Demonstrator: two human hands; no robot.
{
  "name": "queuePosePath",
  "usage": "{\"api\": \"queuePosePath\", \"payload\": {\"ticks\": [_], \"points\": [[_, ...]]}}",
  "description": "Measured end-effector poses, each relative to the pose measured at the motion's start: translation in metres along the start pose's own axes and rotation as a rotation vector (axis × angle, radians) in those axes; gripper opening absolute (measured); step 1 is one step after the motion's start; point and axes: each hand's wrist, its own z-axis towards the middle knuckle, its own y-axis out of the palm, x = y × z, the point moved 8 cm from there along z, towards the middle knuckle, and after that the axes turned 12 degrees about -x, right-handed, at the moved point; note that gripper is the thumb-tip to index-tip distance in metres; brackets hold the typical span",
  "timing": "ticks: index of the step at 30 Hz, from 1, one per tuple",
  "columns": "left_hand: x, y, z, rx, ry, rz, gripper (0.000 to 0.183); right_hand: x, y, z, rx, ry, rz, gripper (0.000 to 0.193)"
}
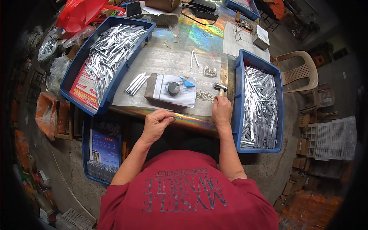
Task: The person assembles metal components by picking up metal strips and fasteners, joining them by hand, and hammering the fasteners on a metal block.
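My right hand [222,111] is closed round the handle of a small hammer [221,87], its metal head pointing away from me above the table's right side. At the near table edge my left hand [158,123] is pinched; anything between its fingertips is too small to make out. Just beyond it sits a block [151,86] topped with white paper [163,95], a dark round piece [173,88] and a blue scrap [187,82]. Small metal parts lie in one pile [205,96] near the hammer and another pile [209,71] farther back. Several silvery strips [136,83] lie left of the block.
Blue bins full of silvery strips flank me, a left bin [123,73] and a right bin [240,96]. Two thin strips [192,59] lie farther back. A phone [133,10] and a white box [261,38] stand beyond; a plastic chair [303,71] is at right.
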Motion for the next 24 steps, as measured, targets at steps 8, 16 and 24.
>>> {"api": "queuePosePath", "payload": {"ticks": [8, 16, 24], "points": [[0.001, -0.003, -0.003, -0.012, 0.026, -0.089, 0.006, -0.006, 0.013, -0.001, -0.053, 0.067, -0.329, 0.002], [0.008, -0.001, -0.001, -0.008, 0.079, -0.108, 0.013, -0.017, 0.022, 0.001, -0.140, -0.039, -0.412, 0.002], [0.008, -0.005, -0.004, 0.038, 0.124, -0.147, 0.012, -0.024, 0.014, -0.013, -0.111, -0.086, -0.199, 0.009]]}}
